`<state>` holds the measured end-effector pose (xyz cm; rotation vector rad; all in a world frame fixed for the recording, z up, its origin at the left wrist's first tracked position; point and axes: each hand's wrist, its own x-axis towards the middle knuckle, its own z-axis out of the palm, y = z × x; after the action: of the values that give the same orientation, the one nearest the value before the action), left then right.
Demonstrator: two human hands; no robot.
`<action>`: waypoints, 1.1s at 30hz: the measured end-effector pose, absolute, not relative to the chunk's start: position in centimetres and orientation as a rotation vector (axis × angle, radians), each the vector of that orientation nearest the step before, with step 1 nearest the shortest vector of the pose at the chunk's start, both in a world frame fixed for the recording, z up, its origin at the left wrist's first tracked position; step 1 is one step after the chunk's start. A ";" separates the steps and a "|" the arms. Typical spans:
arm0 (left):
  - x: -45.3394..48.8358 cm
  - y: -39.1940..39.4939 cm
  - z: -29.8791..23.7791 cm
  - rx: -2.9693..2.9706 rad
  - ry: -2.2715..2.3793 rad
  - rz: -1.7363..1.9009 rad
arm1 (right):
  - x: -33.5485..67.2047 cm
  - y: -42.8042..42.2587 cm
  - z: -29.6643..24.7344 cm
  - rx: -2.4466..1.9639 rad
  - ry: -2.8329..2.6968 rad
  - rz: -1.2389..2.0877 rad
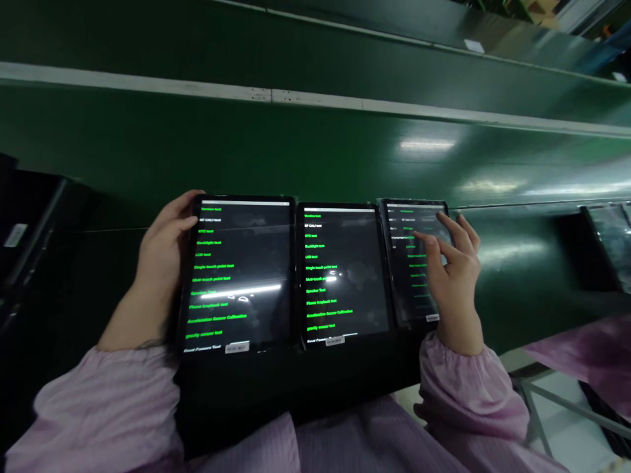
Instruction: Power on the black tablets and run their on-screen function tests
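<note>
Three tablets lie side by side in front of me with lit dark screens. Both the left tablet (241, 263) and the middle tablet (342, 276) show a list of test names, mostly in green. My left hand (165, 253) grips the left tablet at its upper left edge, thumb on the front rim. Over the right tablet (401, 263) hovers my right hand (453, 276), fingers apart, a fingertip at the screen; whether it touches I cannot tell. That screen looks caught mid-change, its text overlapping. Small barcode labels stick out at the tablets' lower edges.
The green work surface (221, 144) runs across, with a pale strip (320, 98) along it. Dark devices (34, 236) stand at the left. Another dark tablet-like device (611, 243) lies at the far right, near a pink sleeve (586, 355) of another person.
</note>
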<state>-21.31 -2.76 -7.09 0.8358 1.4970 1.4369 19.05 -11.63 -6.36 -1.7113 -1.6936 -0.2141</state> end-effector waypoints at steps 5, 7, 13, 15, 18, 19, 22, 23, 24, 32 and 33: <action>-21.5 -2.6 -7.3 0.801 1.485 1.433 | 19.0 -12.2 -6.3 -1.737 -1.713 -0.193; -21.5 -2.6 -7.4 0.812 1.479 1.443 | 18.9 -12.3 -6.2 -1.728 -1.730 -0.212; -21.5 -2.8 -7.4 0.817 1.508 1.440 | 18.6 -12.3 -6.0 -1.720 -1.746 -0.199; -21.5 -2.8 -7.4 0.829 1.518 1.442 | 18.7 -12.2 -6.2 -1.725 -1.742 -0.169; -21.6 -2.8 -7.5 0.838 1.498 1.452 | 18.9 -12.0 -6.5 -1.738 -1.732 -0.151; -21.6 -2.8 -7.5 0.833 1.490 1.452 | 18.9 -12.0 -6.5 -1.750 -1.730 -0.152; -21.6 -2.7 -7.5 0.806 1.481 1.450 | 18.1 -12.0 -6.4 -1.753 -1.760 -0.170; -21.6 -2.7 -7.5 0.802 1.472 1.457 | 17.4 -12.0 -6.3 -1.724 -1.795 -0.173; -21.6 -2.7 -7.5 0.799 1.459 1.464 | 16.7 -12.0 -6.1 -1.679 -1.841 -0.169; -22.1 -2.8 -7.8 0.871 1.254 1.520 | 11.7 -11.5 -6.2 -1.544 -2.049 0.023; -22.2 -2.8 -7.9 0.869 1.232 1.505 | 11.7 -11.5 -6.2 -1.535 -2.040 0.018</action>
<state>-22.21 -2.76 -7.95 0.8690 1.2322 1.5051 11.73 -11.47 -6.24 -1.5353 -2.0401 0.0177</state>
